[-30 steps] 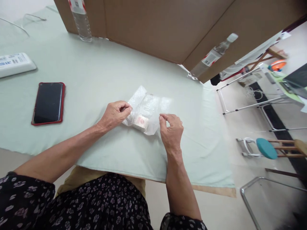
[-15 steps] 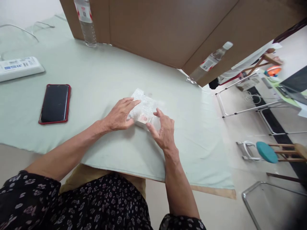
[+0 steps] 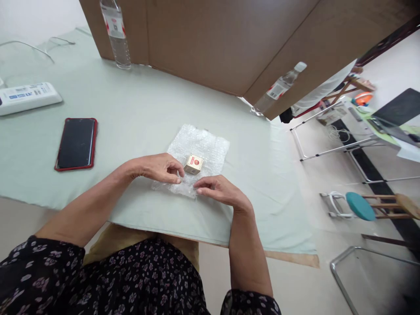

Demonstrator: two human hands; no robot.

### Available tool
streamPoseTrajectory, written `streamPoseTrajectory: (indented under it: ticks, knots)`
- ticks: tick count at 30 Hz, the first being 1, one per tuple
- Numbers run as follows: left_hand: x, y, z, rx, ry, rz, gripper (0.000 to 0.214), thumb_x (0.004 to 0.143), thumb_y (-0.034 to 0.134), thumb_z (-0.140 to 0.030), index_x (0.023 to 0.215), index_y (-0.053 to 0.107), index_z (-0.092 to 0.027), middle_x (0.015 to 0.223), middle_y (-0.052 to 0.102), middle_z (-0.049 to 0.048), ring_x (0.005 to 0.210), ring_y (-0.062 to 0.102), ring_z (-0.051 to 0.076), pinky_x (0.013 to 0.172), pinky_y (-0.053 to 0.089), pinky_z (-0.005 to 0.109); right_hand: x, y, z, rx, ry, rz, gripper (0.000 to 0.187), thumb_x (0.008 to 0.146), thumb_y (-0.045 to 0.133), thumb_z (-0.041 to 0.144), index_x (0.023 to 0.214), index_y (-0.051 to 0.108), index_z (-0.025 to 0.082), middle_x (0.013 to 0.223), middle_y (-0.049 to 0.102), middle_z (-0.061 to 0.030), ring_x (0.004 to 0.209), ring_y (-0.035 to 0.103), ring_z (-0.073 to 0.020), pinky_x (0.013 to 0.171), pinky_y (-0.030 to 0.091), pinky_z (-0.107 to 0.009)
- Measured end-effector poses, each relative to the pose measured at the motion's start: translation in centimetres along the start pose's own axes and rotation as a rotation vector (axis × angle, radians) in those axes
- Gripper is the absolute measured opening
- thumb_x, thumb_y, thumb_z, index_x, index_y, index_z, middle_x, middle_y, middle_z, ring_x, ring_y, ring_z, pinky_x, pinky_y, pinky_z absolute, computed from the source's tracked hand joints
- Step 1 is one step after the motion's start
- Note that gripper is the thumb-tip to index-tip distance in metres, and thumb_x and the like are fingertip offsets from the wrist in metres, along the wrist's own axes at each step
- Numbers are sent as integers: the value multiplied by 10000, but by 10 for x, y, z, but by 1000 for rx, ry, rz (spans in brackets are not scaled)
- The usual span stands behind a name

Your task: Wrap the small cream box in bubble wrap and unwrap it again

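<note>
A small cream box with a red emblem (image 3: 194,164) sits on a spread sheet of bubble wrap (image 3: 213,151) on the cloth-covered table. At the box's left, my left hand (image 3: 160,168) rests over the wrap, its fingers bent and the thumb apart from them. My right hand (image 3: 221,190) is at the near right part of the wrap, fingers stretched toward the left and thumb slightly apart. The fingertips of both hands are at the wrap, and neither touches the box visibly. Part of the wrap is hidden under the hands.
A red-cased phone (image 3: 76,143) lies at the left, with a white power strip (image 3: 29,97) behind it. A large cardboard panel (image 3: 203,48) stands at the back, with water bottles (image 3: 120,43) against it. A teal stool (image 3: 360,205) is on the floor at right.
The bubble wrap has gone from bunched around the box to spread flat, leaving the box uncovered. Both hands have moved from above it down to its near side.
</note>
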State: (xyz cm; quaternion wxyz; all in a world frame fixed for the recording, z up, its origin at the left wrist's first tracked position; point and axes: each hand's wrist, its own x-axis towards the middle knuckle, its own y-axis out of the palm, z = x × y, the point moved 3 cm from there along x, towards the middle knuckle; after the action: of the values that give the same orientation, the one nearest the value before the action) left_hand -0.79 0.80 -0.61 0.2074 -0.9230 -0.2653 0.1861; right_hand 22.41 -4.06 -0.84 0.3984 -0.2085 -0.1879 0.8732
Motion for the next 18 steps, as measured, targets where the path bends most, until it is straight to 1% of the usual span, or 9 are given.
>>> streamPoseTrajectory:
  ticks: [2, 5, 7, 8, 10, 12, 13, 15, 18]
  knots:
    - [4, 4, 0, 47, 40, -84, 205, 796, 600, -321, 896, 751, -225, 653, 655, -25, 577, 567, 130, 559, 405, 242, 3, -1, -3, -32, 10, -143, 217, 889, 666, 401, 873, 761, 206, 742, 727, 4, 660, 623, -141, 629, 487, -270]
    - [8, 5, 3, 144, 103, -313, 191, 823, 550, -282, 865, 724, -215, 708, 655, -8, 630, 565, 141, 606, 420, 266, 6, -4, -8, -70, -21, -500, 241, 897, 641, 426, 861, 723, 202, 762, 714, -12, 683, 615, -152, 636, 486, -285]
    - [10, 4, 6, 263, 124, -457, 160, 817, 580, -306, 868, 698, -210, 811, 671, 24, 767, 598, 184, 700, 457, 308, 12, -1, -11, -155, -66, -662, 293, 865, 674, 440, 1045, 705, 210, 1007, 748, -65, 873, 666, -202, 737, 527, -331]
    - [12, 5, 8, 324, 131, -499, 151, 809, 606, -326, 866, 683, -209, 868, 672, 41, 847, 603, 208, 762, 471, 335, 16, 3, -12, -217, -91, -684, 390, 842, 697, 440, 1160, 674, 215, 1164, 728, -97, 1007, 666, -236, 820, 538, -371]
    - [15, 9, 11, 419, 134, -522, 172, 788, 662, -370, 842, 652, -207, 977, 662, 71, 982, 590, 250, 881, 472, 393, 26, 13, -14, -342, -123, -653, 526, 830, 703, 417, 1306, 604, 217, 1347, 656, -135, 1198, 615, -284, 975, 506, -451]
    - [19, 16, 13, 485, 108, -483, 236, 764, 712, -415, 813, 628, -200, 1092, 649, 100, 1079, 572, 286, 954, 452, 437, 33, 16, -19, -412, -118, -657, 486, 848, 673, 380, 1296, 607, 204, 1325, 669, -143, 1225, 606, -293, 1043, 466, -481]
    - [20, 19, 14, 514, 86, -460, 272, 749, 732, -437, 809, 621, -197, 1141, 642, 113, 1115, 563, 305, 971, 444, 453, 32, 13, -22, -417, -104, -703, 454, 854, 660, 370, 1271, 617, 196, 1291, 684, -142, 1207, 615, -289, 1049, 462, -479]
    - [23, 24, 15, 566, 39, -435, 323, 738, 749, -476, 829, 620, -194, 1194, 634, 127, 1155, 547, 330, 979, 434, 469, 23, -4, -33, -377, -54, -884, 443, 854, 650, 381, 1249, 615, 183, 1253, 691, -142, 1159, 630, -277, 1020, 480, -465]
    - [24, 27, 14, 619, -8, -462, 328, 760, 730, -484, 867, 622, -194, 1184, 642, 127, 1138, 547, 330, 975, 427, 468, -4, -40, -64, -313, 87, -1199, 500, 839, 627, 389, 1292, 570, 185, 1265, 664, -141, 1100, 628, -260, 953, 506, -462]
